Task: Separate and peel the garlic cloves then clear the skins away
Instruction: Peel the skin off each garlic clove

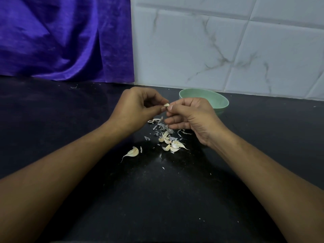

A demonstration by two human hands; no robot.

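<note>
A single wide-angle view, worn on the person's head, looks forward and down over a black counter (73, 109). Both forearms enter from the lower corners and meet just above the frame's centre, close to the lens. The view faces a tiled wall (228, 46) across the upper right and a purple cloth (61, 37) in the upper left. Straight lines bow near the edges.

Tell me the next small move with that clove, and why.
Probably pull the last skin off the clove, then drop it in the green bowl. Left hand and right hand both pinch it, and several unpeeled cloves wait on the counter.
</note>
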